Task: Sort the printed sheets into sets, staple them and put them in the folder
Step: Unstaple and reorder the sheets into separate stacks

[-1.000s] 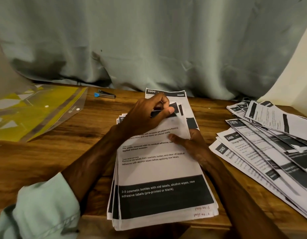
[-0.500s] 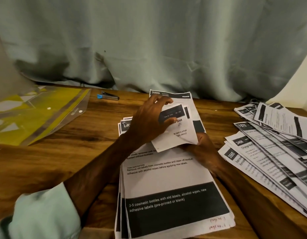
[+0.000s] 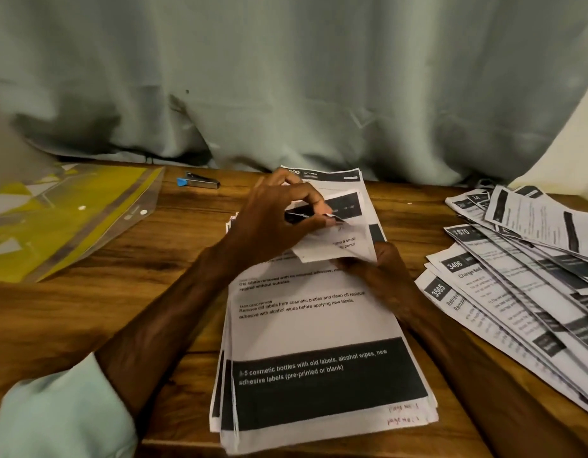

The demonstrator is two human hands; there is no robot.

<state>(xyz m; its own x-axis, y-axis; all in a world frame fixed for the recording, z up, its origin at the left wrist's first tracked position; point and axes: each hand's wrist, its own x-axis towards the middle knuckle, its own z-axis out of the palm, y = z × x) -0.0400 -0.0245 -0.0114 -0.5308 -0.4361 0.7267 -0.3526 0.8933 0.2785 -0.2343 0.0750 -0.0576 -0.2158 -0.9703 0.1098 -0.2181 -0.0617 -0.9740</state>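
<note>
A stack of printed sheets point(image 3: 319, 332) lies on the wooden table point(image 3: 87, 312) in front of me. My left hand point(image 3: 276, 223) pinches the far corners of the top sheets, folded back toward me, between thumb and fingers. My right hand point(image 3: 381, 269) rests on the stack's right edge, thumb under the lifted flap. A sheet headed 3800 shows at the far end beneath. A small stapler point(image 3: 200, 182) with a blue end lies behind the stack to the left. The yellow plastic folder point(image 3: 71, 213) lies open-side toward me at the far left.
A fanned spread of more printed sheets point(image 3: 517, 276) covers the table's right side. A grey-green curtain point(image 3: 286, 77) hangs along the back edge. The stack overhangs the table's near edge.
My left hand has peeled the top sheets' far end back toward me, and the fold has grown, showing pages beneath. The view has shifted slightly.
</note>
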